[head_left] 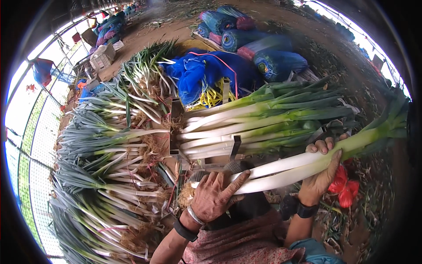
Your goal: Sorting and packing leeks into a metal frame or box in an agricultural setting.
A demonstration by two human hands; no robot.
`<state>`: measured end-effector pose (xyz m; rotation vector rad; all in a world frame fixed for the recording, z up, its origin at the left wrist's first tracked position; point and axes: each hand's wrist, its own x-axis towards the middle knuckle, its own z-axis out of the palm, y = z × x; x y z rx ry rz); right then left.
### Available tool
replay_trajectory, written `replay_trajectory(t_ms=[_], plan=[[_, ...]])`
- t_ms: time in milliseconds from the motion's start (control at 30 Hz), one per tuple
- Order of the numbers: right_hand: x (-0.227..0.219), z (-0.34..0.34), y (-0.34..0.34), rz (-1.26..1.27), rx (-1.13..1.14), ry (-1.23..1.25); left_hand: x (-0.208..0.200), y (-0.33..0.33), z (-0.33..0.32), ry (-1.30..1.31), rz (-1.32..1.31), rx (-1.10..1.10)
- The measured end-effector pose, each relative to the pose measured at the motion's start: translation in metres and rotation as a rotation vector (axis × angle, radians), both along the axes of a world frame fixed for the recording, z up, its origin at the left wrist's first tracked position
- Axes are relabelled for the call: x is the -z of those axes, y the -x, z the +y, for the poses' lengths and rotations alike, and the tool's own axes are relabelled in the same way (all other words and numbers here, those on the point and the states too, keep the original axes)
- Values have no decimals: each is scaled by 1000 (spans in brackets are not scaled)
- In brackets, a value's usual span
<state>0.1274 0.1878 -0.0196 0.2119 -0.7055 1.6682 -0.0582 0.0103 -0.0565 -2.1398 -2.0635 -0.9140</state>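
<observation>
Two long green onions point(279, 174) with thick white stalks lie slantwise across my lap, held in both hands. Near the root end, my left hand point(216, 193) is closed over the white stalks, its forefinger stretched along them; the brown roots point(186, 196) stick out to its left. My right hand point(323, 163) wraps around them from below, where white turns to green, with fingertips showing on top. Just beyond, a metal rack point(176, 127) with upright posts bears a stack of trimmed green onions point(246, 121), white ends to the left.
A large heap of untrimmed green onions point(101, 171) covers the left side, roots toward me. Behind the rack lie blue netting point(198, 72) and yellow ties point(211, 94). Wrapped bundles point(246, 39) sit farther back. A red plastic bag point(344, 185) lies at right among leaf scraps.
</observation>
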Motion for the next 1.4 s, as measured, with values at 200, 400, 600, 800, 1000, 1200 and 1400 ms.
replay_trajectory(t_ms=[200,400,600,800,1000,1200,1400], plan=[[2,59,41,-32,13,132,-11,66,74,19,71,76],[29,135,108,-212,13,180,-1,161,156,14,154,93],[115,134,70,-1474,-213,77,112,219,148,390,204,-29],[64,162,40,-1429,421,-204,116,207,145,264,172,-34],[65,209,101,-1668,535,-1138,122,206,137,343,39,-99],[51,247,102,-1806,355,-1685,113,226,141,242,-273,-111],[-4,275,141,-1782,454,-1660,75,253,175,94,-233,-165]])
